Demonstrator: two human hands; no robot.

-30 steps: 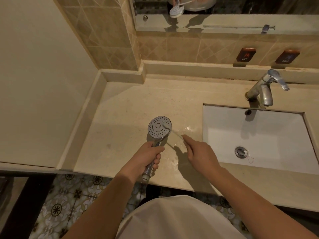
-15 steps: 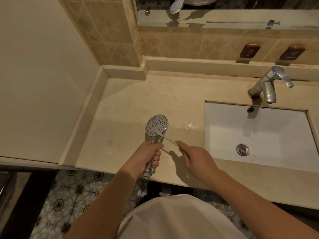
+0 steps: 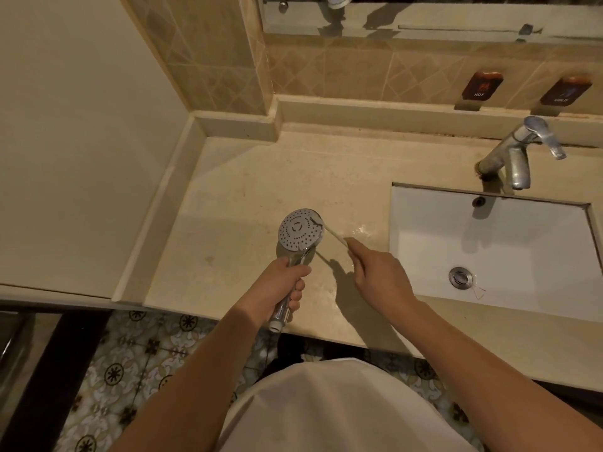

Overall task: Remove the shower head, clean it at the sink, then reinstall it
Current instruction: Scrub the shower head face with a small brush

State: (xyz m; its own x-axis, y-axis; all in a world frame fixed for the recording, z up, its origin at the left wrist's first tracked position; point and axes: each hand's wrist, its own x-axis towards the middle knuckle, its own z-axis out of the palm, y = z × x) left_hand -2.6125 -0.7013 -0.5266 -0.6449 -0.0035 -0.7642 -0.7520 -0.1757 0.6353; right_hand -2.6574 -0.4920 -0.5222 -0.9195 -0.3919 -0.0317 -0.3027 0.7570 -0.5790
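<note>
**Cleaning the Shower Head Beside the Sink**

Gripping the chrome handle, the left hand holds the shower head above the desk, to the left of the sink. The nozzle face is turned upward toward the camera. The open threaded end of the handle projects below the fist, past the front edge of the desk.

The right hand pinches a thin white brush between the fingers. The brush tip touches the right rim of the nozzle face. This hand lies between the shower head and the sink.

A wet patch shows on the desk just left of the sink. The faucet stands behind the sink, with its spout over the basin.
</note>
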